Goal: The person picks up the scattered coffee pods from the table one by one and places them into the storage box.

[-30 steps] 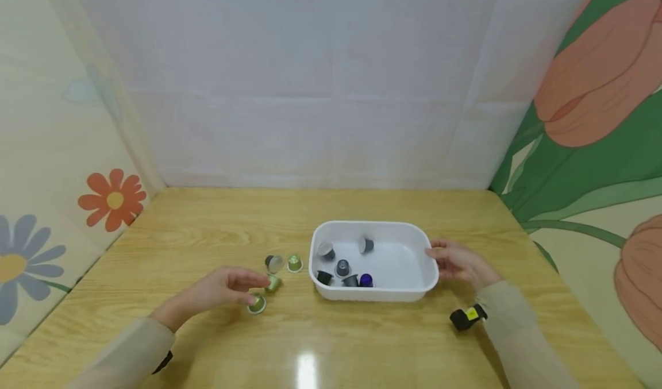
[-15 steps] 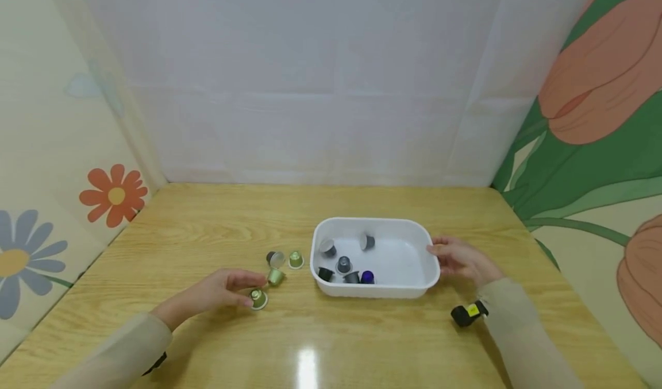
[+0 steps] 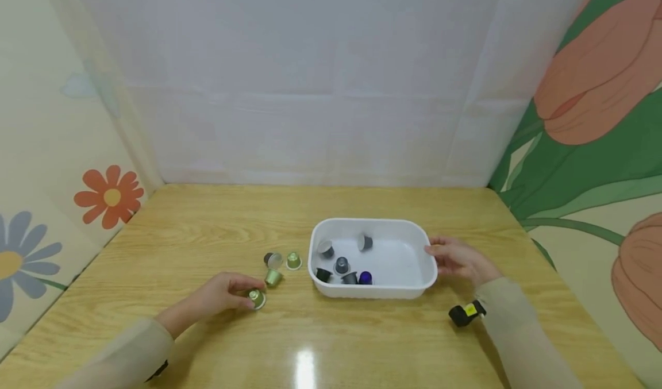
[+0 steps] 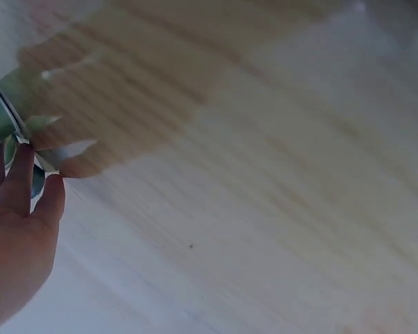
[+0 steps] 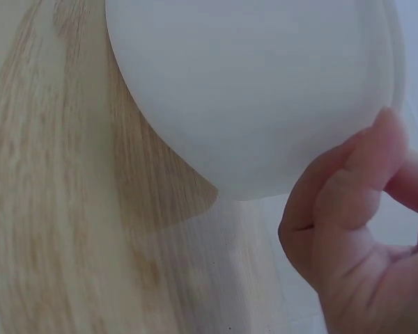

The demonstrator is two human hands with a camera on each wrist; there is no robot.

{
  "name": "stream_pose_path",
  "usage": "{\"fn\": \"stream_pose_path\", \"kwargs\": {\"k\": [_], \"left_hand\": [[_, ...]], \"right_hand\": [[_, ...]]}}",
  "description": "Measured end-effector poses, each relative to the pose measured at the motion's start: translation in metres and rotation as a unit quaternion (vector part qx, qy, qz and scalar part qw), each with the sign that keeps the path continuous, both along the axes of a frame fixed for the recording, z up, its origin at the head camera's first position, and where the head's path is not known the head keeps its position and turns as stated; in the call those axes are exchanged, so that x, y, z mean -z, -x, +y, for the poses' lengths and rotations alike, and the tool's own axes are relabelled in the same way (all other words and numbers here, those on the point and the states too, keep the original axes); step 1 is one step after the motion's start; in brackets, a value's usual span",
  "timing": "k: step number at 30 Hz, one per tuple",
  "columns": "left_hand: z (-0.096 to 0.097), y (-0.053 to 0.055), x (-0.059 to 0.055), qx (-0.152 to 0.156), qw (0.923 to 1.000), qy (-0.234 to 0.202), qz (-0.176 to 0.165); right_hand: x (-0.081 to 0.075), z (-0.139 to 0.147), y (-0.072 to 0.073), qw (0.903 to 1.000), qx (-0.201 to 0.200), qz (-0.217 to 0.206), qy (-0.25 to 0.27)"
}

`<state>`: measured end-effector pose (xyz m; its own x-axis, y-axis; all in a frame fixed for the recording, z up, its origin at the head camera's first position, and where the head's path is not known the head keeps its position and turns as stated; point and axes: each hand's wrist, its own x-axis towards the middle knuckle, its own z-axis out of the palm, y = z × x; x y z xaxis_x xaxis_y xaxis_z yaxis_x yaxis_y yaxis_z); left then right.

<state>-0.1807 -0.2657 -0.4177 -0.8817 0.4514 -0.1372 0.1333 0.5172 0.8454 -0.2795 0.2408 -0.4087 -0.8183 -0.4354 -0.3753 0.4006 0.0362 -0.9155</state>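
Note:
My left hand [image 3: 219, 294] has its thumb and fingers around a green coffee capsule [image 3: 256, 299] that stands on the table. In the left wrist view the fingertips [image 4: 50, 186] partly cover this capsule. Just beyond lies a light green capsule [image 3: 273, 278] on its side. Behind it are a dark capsule [image 3: 273, 260] with its pale lid showing and an upright green capsule [image 3: 293, 261]. On the right, my right hand [image 3: 461, 261] grips the end rim of a white plastic bin [image 3: 372, 292]; the right wrist view shows the thumb [image 5: 376, 167] over that rim.
Inside the bin sit several capsules: grey ones [image 3: 342, 265], a black one [image 3: 323, 275] and a purple one [image 3: 365, 277], mostly toward its left and near side. The wooden table [image 3: 227, 216] meets a white cloth [image 3: 331, 90] at the back, with floral cloths on both sides.
My left thumb and fingers have closed in around the nearest green capsule, which stays on the table. The right hand keeps its grip on the bin's rim.

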Motion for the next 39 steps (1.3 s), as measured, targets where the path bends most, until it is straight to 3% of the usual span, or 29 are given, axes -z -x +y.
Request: {"fn": "stream_pose_path", "kwargs": {"k": [11, 20, 33, 39], "left_hand": [[0.004, -0.001, -0.01, -0.039, 0.9981, -0.034, -0.032], [0.028, -0.001, -0.024, -0.135, 0.989, -0.056, -0.025], [0.069, 0.016, -0.047, -0.153, 0.9829, -0.099, -0.023], [0.091, 0.023, -0.05, -0.173, 0.978, -0.114, -0.027]], "right_hand": [[-0.002, -0.003, -0.001, 0.9999, 0.007, -0.001, -0.01], [-0.003, -0.004, -0.003, 1.0, 0.007, 0.002, -0.004], [-0.002, -0.001, -0.004, 0.9999, 0.014, -0.005, -0.001], [-0.002, -0.002, -0.003, 0.9999, 0.012, -0.003, -0.007]]}}
